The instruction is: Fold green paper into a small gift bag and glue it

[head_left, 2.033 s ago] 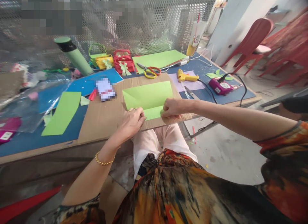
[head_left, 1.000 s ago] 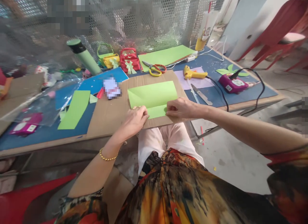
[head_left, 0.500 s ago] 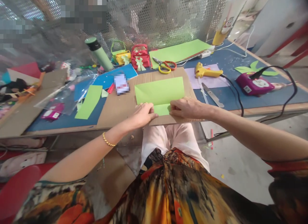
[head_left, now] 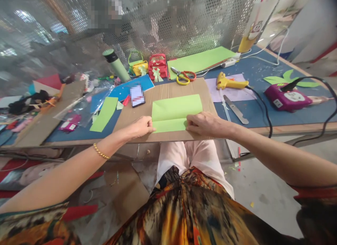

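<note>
A light green sheet of paper (head_left: 176, 108) lies on a piece of cardboard, with a crease across it and a narrow flap along its near side. My left hand (head_left: 142, 127) has curled fingers closed at the flap's left end. At the right end, my right hand (head_left: 202, 124) is closed on the same flap, knuckles up, its fingertips partly hidden. The cardboard (head_left: 126, 129) reaches the table's front edge under both hands. Beyond the paper lie scissors (head_left: 182, 80) with yellow and red handles.
To the right are a yellow glue gun (head_left: 231, 83), a knife blade (head_left: 235, 110) and a purple power block (head_left: 286, 97) with a black cord. A phone (head_left: 137, 96), a green strip (head_left: 104, 114), small paper bags (head_left: 158, 67) and a green bottle (head_left: 117, 66) stand or lie left and behind.
My left hand has slid left along the flap to the paper's left edge and its fingers have curled in. My right hand stays at the right end. The view has shifted slightly.
</note>
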`<state>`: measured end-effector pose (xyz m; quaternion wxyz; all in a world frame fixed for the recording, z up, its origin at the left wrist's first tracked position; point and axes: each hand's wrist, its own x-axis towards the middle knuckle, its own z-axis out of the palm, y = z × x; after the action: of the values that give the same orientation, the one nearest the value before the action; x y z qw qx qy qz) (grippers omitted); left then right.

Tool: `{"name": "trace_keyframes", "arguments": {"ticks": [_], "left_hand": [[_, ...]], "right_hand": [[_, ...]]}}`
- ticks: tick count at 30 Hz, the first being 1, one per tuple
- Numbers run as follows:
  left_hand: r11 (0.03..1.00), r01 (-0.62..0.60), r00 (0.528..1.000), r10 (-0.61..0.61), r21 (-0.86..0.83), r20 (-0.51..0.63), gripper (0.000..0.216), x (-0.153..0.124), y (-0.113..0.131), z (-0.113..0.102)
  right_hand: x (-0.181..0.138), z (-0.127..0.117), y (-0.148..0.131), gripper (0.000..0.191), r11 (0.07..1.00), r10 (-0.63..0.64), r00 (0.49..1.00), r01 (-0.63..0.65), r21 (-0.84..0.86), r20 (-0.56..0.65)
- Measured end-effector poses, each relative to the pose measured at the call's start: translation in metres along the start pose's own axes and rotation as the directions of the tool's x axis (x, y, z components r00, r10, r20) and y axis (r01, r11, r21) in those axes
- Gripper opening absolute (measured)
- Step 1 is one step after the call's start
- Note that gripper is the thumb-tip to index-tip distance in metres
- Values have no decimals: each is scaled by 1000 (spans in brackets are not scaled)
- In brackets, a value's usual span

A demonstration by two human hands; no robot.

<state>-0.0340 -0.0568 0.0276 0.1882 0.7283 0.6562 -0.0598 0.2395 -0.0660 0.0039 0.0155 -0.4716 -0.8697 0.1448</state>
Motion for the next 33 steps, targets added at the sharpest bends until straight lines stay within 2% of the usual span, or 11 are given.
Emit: {"name": "trace_keyframes", "arguments": {"ticks": [3,5,7,9,12,18,21,24,29,31,33], "left_hand": [[995,30,996,-21,92,-92,14,-16,-2,-5],[984,20,965,28,178,-262,8,-31,5,3],[932,-122,865,268,340,-425,16,-43,16,22],[855,-319,755,490,409,-435,37,-47,30,46],[776,-425,663,617,466,-423,62,-39,45,78],[737,-510,584,676,444,-450,75,-14,33,96],[708,-595,581,706,380,-406,74,-9,18,88],[731,-642,641,678,233,-360,63,-2,5,71],[786,-609,720,605,108,-342,45,15,-5,41],[814,-559,698,564,155,-442,55,16,3,41],[837,-509,625,521,204,-581,68,13,20,47]], "right_hand": [[-2,-2,-1,19,999,10,1000,-9,42,-17],[-3,-1,-3,18,998,8,1000,-6,68,-29],[-3,2,-3,17,995,-1,998,7,101,-56],[-3,4,-2,17,988,-10,995,26,154,-104],[-3,3,7,22,961,-5,974,67,268,-225],[12,-15,51,32,984,129,789,-28,174,-600],[33,-20,63,45,971,201,822,-93,222,-533],[50,-19,61,45,933,174,891,-13,360,-419],[56,-10,48,56,886,88,912,112,450,-400],[56,-4,45,64,791,144,890,159,590,-433],[56,1,43,60,662,253,839,214,719,-483]]}}
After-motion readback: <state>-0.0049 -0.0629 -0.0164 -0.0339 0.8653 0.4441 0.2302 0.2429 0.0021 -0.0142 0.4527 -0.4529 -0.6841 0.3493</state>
